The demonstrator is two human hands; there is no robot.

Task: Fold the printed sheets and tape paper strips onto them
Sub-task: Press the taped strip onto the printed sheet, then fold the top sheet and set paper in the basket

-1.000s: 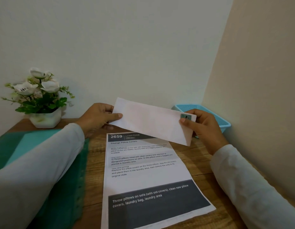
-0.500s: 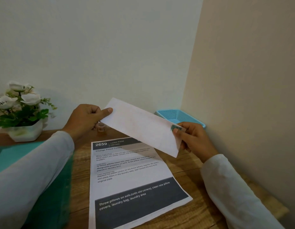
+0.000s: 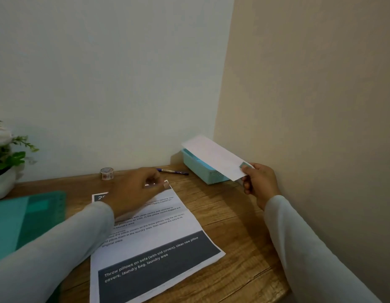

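Note:
My right hand [image 3: 258,184] pinches one end of a folded white sheet [image 3: 213,156] with a small green strip taped at that end, holding it over the blue basket [image 3: 202,171] in the corner. A flat printed sheet [image 3: 154,239] with black text and a dark banner lies on the wooden table [image 3: 240,237]. My left hand [image 3: 135,191] rests on its top edge, fingers curled at the upper right corner. A small roll of patterned tape [image 3: 107,173] stands near the wall.
A pen [image 3: 173,171] lies by the wall between the tape and the basket. A green cutting mat [image 3: 25,219] covers the table's left side. A white pot of flowers [image 3: 3,162] stands at the far left. Walls close in behind and to the right.
My left hand let go of the folded sheet and dropped onto the flat printed sheet. My right hand carried the folded sheet right, over the blue basket. The view swung right.

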